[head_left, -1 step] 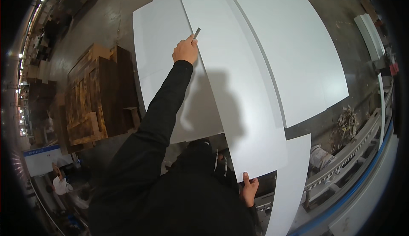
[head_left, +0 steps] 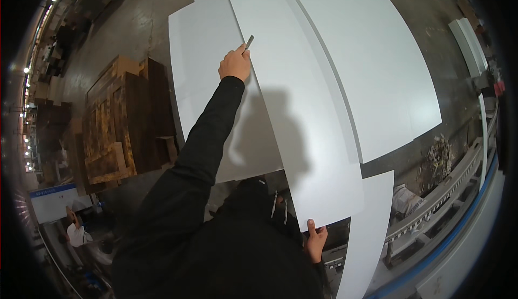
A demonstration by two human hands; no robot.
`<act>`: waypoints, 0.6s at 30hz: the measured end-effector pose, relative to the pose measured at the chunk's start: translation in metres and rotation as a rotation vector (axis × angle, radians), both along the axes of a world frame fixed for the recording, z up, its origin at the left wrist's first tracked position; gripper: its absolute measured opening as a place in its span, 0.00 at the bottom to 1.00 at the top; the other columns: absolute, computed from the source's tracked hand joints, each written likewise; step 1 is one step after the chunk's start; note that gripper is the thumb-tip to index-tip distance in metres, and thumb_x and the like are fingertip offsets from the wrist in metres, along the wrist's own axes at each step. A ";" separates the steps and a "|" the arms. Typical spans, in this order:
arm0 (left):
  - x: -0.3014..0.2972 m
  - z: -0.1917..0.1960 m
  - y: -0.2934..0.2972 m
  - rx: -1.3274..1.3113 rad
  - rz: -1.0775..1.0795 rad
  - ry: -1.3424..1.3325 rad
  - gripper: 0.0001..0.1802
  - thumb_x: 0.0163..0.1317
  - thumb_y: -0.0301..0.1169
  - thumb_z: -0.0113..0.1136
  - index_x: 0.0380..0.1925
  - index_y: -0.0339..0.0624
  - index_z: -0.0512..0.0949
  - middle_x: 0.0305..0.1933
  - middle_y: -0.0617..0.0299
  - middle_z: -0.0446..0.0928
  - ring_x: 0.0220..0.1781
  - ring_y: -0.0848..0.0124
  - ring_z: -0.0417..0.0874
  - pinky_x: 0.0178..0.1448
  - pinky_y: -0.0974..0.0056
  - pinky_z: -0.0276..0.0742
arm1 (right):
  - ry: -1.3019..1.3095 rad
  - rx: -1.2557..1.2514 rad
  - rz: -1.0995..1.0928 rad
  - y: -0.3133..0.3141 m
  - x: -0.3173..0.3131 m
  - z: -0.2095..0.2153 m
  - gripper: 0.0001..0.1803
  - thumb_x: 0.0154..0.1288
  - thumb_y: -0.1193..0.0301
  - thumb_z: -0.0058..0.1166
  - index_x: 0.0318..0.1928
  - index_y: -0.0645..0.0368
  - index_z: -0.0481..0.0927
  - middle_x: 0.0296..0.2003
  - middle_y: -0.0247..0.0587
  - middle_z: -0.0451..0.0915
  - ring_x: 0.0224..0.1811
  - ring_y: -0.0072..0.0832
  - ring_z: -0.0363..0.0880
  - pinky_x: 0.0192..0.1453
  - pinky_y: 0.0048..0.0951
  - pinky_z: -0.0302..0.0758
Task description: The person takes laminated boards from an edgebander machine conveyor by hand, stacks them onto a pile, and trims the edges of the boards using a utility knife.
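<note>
- Long white panel point(head_left: 329, 153): runs from top centre of frame down to lower centre, near end just right of the body; a dark shadow falls across its middle.
- Left hand point(head_left: 234, 64): upper centre, at the panel's left edge. Fingers closed around a small flat tool point(head_left: 250, 41), dark grey; its end pokes out toward upper right, over the panel. Whether the tool touches the surface, cannot tell.
- Right hand point(head_left: 315, 242): lower centre, gripping the panel's near end. Thumb laid over the edge; fingers partly hidden.
- Black sleeve point(head_left: 199, 142) crosses from lower left up to the left hand.
- Wide pale panel point(head_left: 197, 56): left of the long one, partly covered by it.
- Broad white panel point(head_left: 394, 83): upper right, alongside the long one, dark line between.
- Narrow white panel point(head_left: 372, 218): lower right, beside the near end, running to the bottom of frame.
- Stack of brown boards point(head_left: 116, 129): left of frame, on grey floor point(head_left: 145, 21).
- Slotted metal rail point(head_left: 440, 194) and blue strip point(head_left: 448, 245): lower right, slanting. Heap of scraps point(head_left: 438, 156) and whitish bag point(head_left: 406, 198) near the rail.
- Pale stacked lengths point(head_left: 468, 45): upper right.
- Co-worker in white point(head_left: 80, 235): lower left, one arm raised at a whiteboard point(head_left: 56, 206).
</note>
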State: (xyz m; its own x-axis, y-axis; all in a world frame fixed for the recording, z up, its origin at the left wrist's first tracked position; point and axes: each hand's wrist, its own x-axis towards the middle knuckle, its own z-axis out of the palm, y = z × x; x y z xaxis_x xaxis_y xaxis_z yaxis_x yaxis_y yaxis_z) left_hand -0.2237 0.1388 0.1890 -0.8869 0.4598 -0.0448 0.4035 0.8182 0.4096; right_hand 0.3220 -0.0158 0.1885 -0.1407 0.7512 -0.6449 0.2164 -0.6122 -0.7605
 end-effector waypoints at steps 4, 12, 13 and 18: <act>-0.013 -0.001 0.009 0.009 0.016 -0.016 0.23 0.72 0.47 0.49 0.64 0.59 0.78 0.56 0.51 0.83 0.59 0.49 0.81 0.63 0.48 0.77 | -0.005 -0.018 0.036 0.001 0.005 -0.001 0.21 0.70 0.64 0.66 0.51 0.71 0.78 0.43 0.39 0.83 0.43 0.24 0.77 0.50 0.27 0.72; -0.050 0.001 0.027 -0.016 0.020 0.024 0.22 0.74 0.46 0.47 0.64 0.61 0.77 0.55 0.53 0.82 0.57 0.52 0.82 0.61 0.50 0.79 | -0.056 -0.039 0.029 -0.003 0.006 0.001 0.21 0.69 0.65 0.66 0.51 0.71 0.79 0.44 0.41 0.83 0.45 0.25 0.78 0.52 0.28 0.73; -0.054 0.001 0.029 -0.018 0.015 0.040 0.22 0.74 0.45 0.47 0.64 0.61 0.77 0.55 0.53 0.82 0.58 0.52 0.82 0.61 0.50 0.79 | -0.056 -0.037 0.029 -0.004 0.006 0.000 0.21 0.69 0.65 0.66 0.51 0.71 0.79 0.44 0.41 0.83 0.45 0.25 0.78 0.52 0.28 0.73; -0.084 -0.002 0.043 -0.011 0.026 0.040 0.22 0.74 0.46 0.48 0.63 0.60 0.78 0.55 0.53 0.83 0.58 0.52 0.83 0.62 0.50 0.79 | -0.019 -0.030 -0.023 -0.007 0.005 -0.001 0.19 0.70 0.66 0.64 0.51 0.71 0.79 0.44 0.41 0.84 0.45 0.26 0.78 0.53 0.29 0.73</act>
State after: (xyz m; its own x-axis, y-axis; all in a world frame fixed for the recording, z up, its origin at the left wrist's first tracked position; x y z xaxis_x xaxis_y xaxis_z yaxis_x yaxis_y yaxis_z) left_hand -0.3074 0.1820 0.1875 -0.8995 0.4367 -0.0136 0.3985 0.8327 0.3846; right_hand 0.3270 -0.0227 0.1871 -0.1112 0.7341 -0.6699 0.2163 -0.6400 -0.7373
